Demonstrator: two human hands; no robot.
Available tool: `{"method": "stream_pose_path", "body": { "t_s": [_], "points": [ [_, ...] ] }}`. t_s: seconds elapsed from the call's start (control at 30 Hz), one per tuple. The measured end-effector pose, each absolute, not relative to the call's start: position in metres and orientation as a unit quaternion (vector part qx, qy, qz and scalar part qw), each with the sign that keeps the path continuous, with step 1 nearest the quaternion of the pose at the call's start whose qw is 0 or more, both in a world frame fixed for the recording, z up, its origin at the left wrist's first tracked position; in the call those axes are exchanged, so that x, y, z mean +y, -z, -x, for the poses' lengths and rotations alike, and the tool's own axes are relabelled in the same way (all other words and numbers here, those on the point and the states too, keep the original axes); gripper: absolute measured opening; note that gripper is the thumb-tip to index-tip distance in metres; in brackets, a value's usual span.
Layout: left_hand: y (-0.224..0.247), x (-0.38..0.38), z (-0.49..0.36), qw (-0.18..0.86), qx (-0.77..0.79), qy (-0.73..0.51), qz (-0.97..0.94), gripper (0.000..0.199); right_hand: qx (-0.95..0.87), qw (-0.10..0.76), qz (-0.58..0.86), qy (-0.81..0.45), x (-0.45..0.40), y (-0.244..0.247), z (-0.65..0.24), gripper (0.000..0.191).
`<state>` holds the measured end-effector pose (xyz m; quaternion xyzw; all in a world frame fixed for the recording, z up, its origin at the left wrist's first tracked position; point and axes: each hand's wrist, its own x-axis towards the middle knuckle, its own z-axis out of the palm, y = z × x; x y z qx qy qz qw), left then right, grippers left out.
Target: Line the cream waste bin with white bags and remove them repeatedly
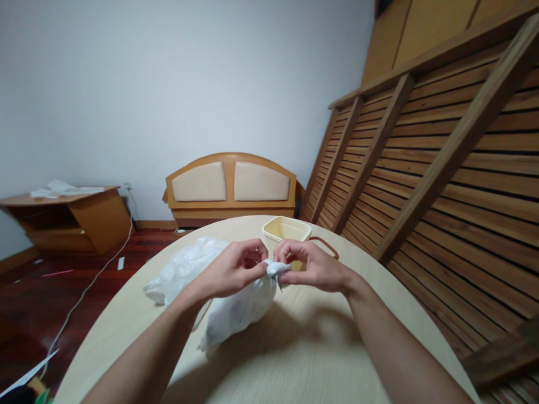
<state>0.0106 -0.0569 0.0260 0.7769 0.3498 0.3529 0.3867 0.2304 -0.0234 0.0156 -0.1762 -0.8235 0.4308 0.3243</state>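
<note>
A filled white plastic bag (239, 313) rests on the round table (326, 357), its gathered neck raised between my hands. My left hand (238, 266) pinches the twisted top of the bag from the left, thumb and forefinger together. From the right, my right hand (309, 265) pinches the same knot-like top. What fills the bag is hidden by the plastic. Just beyond my hands stands a cream plastic bin (287, 229) with a brown handle (324, 245); my fingers cover its lower part. Another crumpled whitish plastic bag (183, 267) lies left of my left hand.
Slatted wooden panels (429, 172) lean along the right side. Behind the table is a padded headboard (230, 183) against the wall. A low wooden cabinet (69, 218) stands at the left, with a white cable (90, 284) across the floor.
</note>
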Motion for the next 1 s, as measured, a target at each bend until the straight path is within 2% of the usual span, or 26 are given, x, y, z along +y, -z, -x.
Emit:
{"method": "stream_pose_path", "body": {
  "t_s": [0.13,0.27,0.57,0.9,1.0],
  "points": [
    [-0.020,-0.052,-0.015,0.382,0.379,-0.392,-0.746,0.020,-0.812,0.377,0.151,-0.420,-0.024,-0.013,-0.227,0.023],
    [-0.018,-0.048,-0.017,0.349,0.399,-0.429,-0.731,0.020,-0.802,0.395,0.185,-0.409,-0.024,-0.013,-0.226,0.016],
    [-0.028,-0.058,-0.015,0.339,0.379,-0.351,-0.786,0.017,-0.830,0.377,0.221,-0.346,-0.024,-0.015,-0.229,0.012],
    [-0.018,-0.044,-0.022,0.372,0.482,-0.458,-0.648,0.014,-0.848,0.343,0.205,-0.349,-0.028,-0.016,-0.225,0.014],
    [-0.024,-0.048,-0.022,0.408,0.488,-0.463,-0.617,0.026,-0.842,0.351,0.211,-0.350,-0.028,-0.016,-0.225,0.016]
  ]
}}
